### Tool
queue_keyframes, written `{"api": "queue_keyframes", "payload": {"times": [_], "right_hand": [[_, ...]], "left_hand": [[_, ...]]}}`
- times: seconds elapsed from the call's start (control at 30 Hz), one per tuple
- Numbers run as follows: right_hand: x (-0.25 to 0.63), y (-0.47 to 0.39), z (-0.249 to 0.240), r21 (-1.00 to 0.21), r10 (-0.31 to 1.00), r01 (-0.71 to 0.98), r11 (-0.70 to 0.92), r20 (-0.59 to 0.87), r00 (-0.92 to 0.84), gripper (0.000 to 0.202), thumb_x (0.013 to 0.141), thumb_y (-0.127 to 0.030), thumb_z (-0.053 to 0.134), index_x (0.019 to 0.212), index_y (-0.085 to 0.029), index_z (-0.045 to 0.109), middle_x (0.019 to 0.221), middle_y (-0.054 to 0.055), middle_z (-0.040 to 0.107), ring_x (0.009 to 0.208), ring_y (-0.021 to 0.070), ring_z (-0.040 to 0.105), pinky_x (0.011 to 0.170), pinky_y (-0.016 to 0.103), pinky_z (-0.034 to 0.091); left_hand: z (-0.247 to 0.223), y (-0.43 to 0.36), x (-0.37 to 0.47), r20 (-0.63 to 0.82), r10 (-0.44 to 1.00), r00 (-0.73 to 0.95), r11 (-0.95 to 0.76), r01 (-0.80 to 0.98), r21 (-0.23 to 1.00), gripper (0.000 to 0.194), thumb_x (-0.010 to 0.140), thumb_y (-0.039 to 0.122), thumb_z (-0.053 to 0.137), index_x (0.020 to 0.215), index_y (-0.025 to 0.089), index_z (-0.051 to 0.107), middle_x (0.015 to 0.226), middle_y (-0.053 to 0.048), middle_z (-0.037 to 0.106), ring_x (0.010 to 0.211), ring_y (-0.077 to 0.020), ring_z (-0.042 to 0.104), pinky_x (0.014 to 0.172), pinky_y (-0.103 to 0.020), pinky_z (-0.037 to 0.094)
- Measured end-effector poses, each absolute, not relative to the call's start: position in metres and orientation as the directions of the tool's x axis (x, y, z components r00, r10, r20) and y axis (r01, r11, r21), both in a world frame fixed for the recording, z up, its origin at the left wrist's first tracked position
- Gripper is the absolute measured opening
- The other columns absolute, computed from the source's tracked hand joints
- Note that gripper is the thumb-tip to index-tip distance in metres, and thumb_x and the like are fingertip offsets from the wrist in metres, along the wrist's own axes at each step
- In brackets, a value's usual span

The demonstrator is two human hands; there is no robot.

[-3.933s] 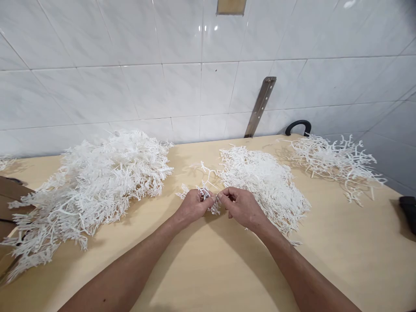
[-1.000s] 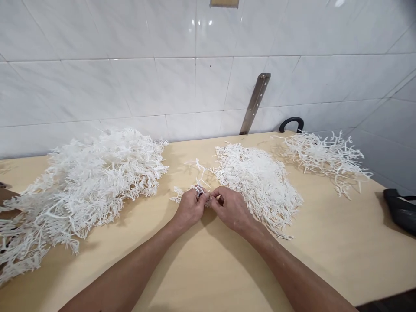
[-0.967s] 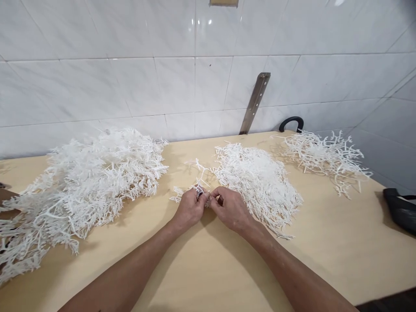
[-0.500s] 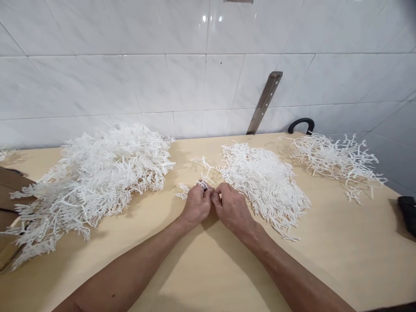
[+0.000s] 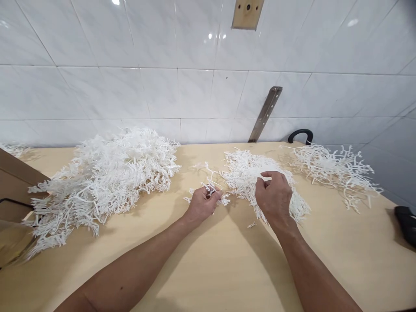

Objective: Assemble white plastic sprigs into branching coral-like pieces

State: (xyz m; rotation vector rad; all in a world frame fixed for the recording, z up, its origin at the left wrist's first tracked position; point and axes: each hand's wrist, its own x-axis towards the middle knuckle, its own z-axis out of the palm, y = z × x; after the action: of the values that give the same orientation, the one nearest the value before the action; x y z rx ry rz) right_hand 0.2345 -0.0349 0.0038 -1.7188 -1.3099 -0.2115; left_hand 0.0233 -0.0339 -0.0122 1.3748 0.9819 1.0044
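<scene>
Between the thumb and fingers of my left hand [image 5: 203, 203] is a white branched plastic sprig [image 5: 211, 175], its bare stem pointing away from me and small feathery tips showing beside the thumb. My right hand [image 5: 274, 195] hovers over the near part of a pile of small white sprig pieces [image 5: 248, 167], fingers curled in a pinch. Whatever those fingers hold is hidden. A tiny loose white piece [image 5: 251, 225] lies on the table below that pile. To the left rises a large heap of white feathery sprigs [image 5: 120, 167].
Bare white stems [image 5: 331, 167] lie in a tangle at the right, near a black curved handle [image 5: 300, 132]. A metal strip [image 5: 265, 113] leans on the tiled wall [image 5: 156, 91]. A brown cardboard box [image 5: 16, 186] stands left; a black object [image 5: 405, 223] sits at the right edge.
My right hand has left my left hand and moved right, over the pile of small pieces. My left hand still grips the sprig. The view has tilted up slightly.
</scene>
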Motion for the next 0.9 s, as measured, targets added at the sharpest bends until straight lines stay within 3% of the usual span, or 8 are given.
{"api": "queue_keyframes", "payload": {"times": [0.1,0.2,0.3,0.67,0.8,0.9], "right_hand": [[0.228,-0.040,0.008,-0.592,0.719,0.789,0.162,0.619,0.317,0.019,0.085,-0.028,0.054,0.094,-0.016,0.066,0.103,0.013,0.068,0.064,0.0168,0.061,0.065,0.033,0.049],[0.209,-0.048,0.012,-0.726,0.925,0.638,0.255,0.376,0.059,0.026,0.090,-0.039,0.054,0.096,-0.019,0.070,0.080,0.005,0.071,0.063,0.0176,0.062,0.059,0.029,0.049],[0.193,-0.054,0.013,-0.771,0.961,0.575,0.274,0.236,-0.143,0.026,0.091,-0.039,0.055,0.097,-0.020,0.073,0.078,0.003,0.072,0.065,0.0170,0.063,0.063,0.029,0.050],[0.190,-0.055,0.011,-0.825,0.986,0.543,0.156,0.095,-0.139,0.020,0.087,-0.036,0.059,0.083,-0.021,0.070,0.073,0.000,0.069,0.065,0.0152,0.059,0.059,0.026,0.043],[0.187,-0.056,0.011,-0.807,0.979,0.557,0.198,0.137,-0.150,0.016,0.087,-0.032,0.056,0.080,-0.021,0.066,0.069,-0.001,0.066,0.062,0.0145,0.058,0.056,0.025,0.041],[0.185,-0.056,0.007,-0.724,0.957,0.627,0.287,0.239,-0.161,0.017,0.090,-0.028,0.052,0.080,-0.021,0.064,0.070,0.000,0.065,0.061,0.0148,0.057,0.058,0.027,0.042]], "left_hand": [[-0.010,-0.033,0.023,0.022,0.961,0.275,-0.020,-0.009,1.000,0.037,0.079,0.053,0.064,0.074,0.017,0.058,0.049,0.007,0.044,0.042,-0.0081,0.040,0.043,-0.021,0.035],[-0.008,-0.034,0.022,0.034,0.964,0.263,-0.031,-0.016,0.999,0.038,0.080,0.053,0.065,0.072,0.017,0.057,0.047,0.007,0.044,0.042,-0.0080,0.040,0.043,-0.021,0.034],[-0.006,-0.034,0.022,0.052,0.966,0.251,-0.046,-0.030,0.998,0.038,0.079,0.052,0.065,0.070,0.017,0.055,0.049,0.006,0.045,0.044,-0.0080,0.041,0.044,-0.021,0.034],[-0.008,-0.030,0.022,0.041,0.975,0.221,-0.049,0.033,0.998,0.033,0.080,0.049,0.063,0.076,0.017,0.059,0.052,0.005,0.047,0.046,-0.0096,0.043,0.045,-0.022,0.039],[-0.007,-0.030,0.022,0.037,0.971,0.235,-0.058,0.081,0.995,0.032,0.081,0.048,0.063,0.076,0.016,0.060,0.054,0.004,0.049,0.049,-0.0100,0.045,0.048,-0.022,0.037],[-0.005,-0.029,0.021,0.003,0.969,0.246,-0.033,0.117,0.993,0.032,0.081,0.048,0.061,0.075,0.017,0.060,0.057,0.004,0.050,0.051,-0.0106,0.045,0.049,-0.023,0.037]]}}
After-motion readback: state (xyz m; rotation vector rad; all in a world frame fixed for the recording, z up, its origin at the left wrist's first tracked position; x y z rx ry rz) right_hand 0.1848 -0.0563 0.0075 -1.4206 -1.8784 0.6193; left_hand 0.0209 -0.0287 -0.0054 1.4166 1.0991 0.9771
